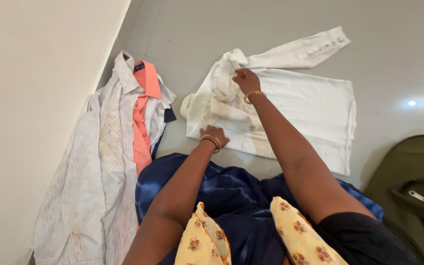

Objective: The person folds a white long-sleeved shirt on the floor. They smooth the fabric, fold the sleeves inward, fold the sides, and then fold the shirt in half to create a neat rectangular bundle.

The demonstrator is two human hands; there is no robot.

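Observation:
A white long-sleeved shirt [300, 105] lies spread on the grey floor, one sleeve stretched toward the far right. My right hand [245, 80] pinches a fold of the shirt near its collar end. My left hand [213, 136] presses flat on the shirt's near edge, fingers together. Both wrists wear gold bangles. My lap is covered by dark blue cloth [231, 191].
A pile of shirts [109, 147], pale patterned ones over an orange one, lies along the white wall [30, 98] at left. A dark olive bag [413, 186] sits at the right edge. Grey floor [393, 44] stretches beyond the shirt.

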